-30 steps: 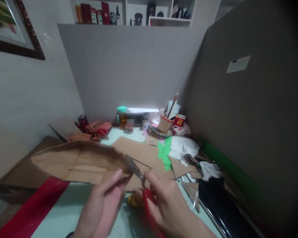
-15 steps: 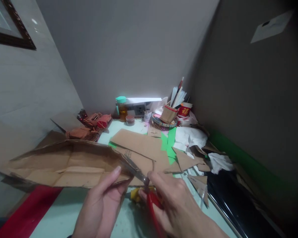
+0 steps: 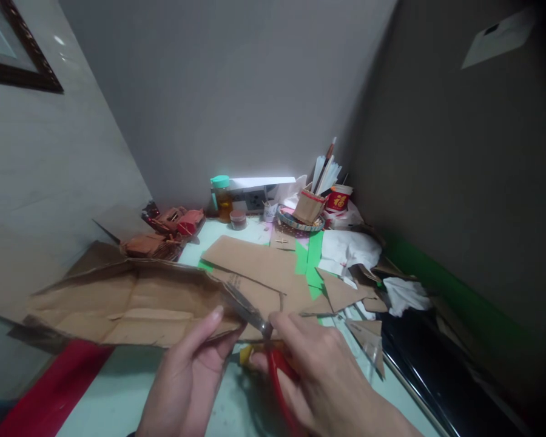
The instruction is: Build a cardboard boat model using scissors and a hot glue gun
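My left hand (image 3: 188, 379) is closed on the near right part of a folded brown cardboard piece (image 3: 159, 297), thumb on its inner face and fingers beneath. The cardboard is bent up like a shallow boat and stretches away to the left. In my right hand (image 3: 321, 364) is a pair of scissors (image 3: 279, 379) with red handles. Their metal blades point up and left, against the right end of the cardboard. A small yellow object (image 3: 244, 354) shows between the hands, partly hidden.
Flat cardboard sheets (image 3: 255, 258), green strips (image 3: 315, 249) and white crumpled tissue (image 3: 352, 252) cover the table's middle and right. A black glossy sheet (image 3: 430, 364) lies at the right. Behind stand a teal-lidded bottle (image 3: 222, 200) and a stick holder (image 3: 309, 206). A red strip (image 3: 64, 382) lies front left.
The cardboard's left end has shifted slightly to the right. Both hands keep nearly the same place, and the scissors stay at the cardboard's right end.
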`<state>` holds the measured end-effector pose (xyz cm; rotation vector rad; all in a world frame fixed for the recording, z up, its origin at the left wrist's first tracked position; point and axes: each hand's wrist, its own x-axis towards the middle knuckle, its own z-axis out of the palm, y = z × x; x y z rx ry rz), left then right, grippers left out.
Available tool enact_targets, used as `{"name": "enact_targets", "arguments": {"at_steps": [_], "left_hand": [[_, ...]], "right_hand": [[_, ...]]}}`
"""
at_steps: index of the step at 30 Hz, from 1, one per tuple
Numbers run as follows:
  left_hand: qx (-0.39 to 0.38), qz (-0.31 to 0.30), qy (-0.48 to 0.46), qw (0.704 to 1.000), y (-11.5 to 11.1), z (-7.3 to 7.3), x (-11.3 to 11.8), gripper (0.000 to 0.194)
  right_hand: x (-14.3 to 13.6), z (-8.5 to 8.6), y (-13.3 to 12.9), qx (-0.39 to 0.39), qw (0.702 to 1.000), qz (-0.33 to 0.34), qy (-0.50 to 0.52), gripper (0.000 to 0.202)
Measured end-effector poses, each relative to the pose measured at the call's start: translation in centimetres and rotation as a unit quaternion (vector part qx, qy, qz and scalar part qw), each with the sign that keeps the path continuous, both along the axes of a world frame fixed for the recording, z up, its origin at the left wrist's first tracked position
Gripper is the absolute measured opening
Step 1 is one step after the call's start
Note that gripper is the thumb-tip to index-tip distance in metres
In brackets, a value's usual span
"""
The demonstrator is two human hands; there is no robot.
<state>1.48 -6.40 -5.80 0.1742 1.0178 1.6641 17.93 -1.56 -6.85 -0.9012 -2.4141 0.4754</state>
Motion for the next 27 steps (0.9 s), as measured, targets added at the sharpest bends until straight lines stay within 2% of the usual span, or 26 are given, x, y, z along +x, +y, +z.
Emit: {"name": "enact_targets", "arguments": {"at_steps": [4,15,20,22,24,27], "left_hand": [[0.001,-0.024,-0.005,1.000,-0.1,-0.7,0.1,0.010],[0.009,-0.018,0.004,1.000,-0.2,-0.7,0.2,0.028],[0.007,-0.018,-0.006,1.000,-0.1,-0.8,0.3,0.048],[0.015,-0.020,-0.028,0.999,-0.2,-0.6,0.4,0.053],[0.014,-0.004,-0.044,0.999,-0.2,-0.1,0.4,0.048],[-0.001,0.057,-0.029,0.998,-0.3,1.1,0.1,0.039]], "right_hand": [[-0.1,0.2,0.0,-0.032,0.999,-0.019,0.006,0.013],[0.2,-0.1,0.3,-0.008,1.000,0.007,0.002,0.016],[0.5,-0.1,0.2,-0.008,1.000,0.012,-0.024,0.017],[0.6,-0.1,0.3,-0.009,1.000,0.012,-0.021,0.017],[0.7,-0.1,0.4,-0.021,1.000,0.003,-0.010,0.011],[0.7,0.1,0.7,-0.042,0.999,-0.015,0.001,0.010]]}}
